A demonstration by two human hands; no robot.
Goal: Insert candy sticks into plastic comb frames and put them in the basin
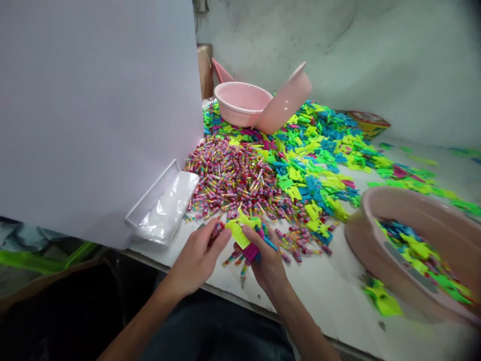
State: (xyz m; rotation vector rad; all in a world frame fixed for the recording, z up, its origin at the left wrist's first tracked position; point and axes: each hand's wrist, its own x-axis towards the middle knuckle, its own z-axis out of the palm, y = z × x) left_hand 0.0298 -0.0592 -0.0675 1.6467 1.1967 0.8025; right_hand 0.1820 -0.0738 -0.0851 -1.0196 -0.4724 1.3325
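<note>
My left hand (197,258) pinches a small striped roll (217,230) in its fingertips. It sits right beside my right hand (266,265), which grips a flat yellow-green plastic piece (238,231) with a magenta piece (251,252) below it. Just beyond my fingers lies a wide heap of striped rolls (233,180) in clear wrappers. Neon green, yellow, blue and magenta plastic pieces (308,160) spread to its right. Some rolls lie loose around my right hand.
A pink plastic basin (409,240) holding neon pieces stands at the right. Further pink basins (240,103) stand at the back. A white tray (161,203) with clear plastic lies left, beside a tall white board (97,110). The white table's front edge (225,293) runs below my hands.
</note>
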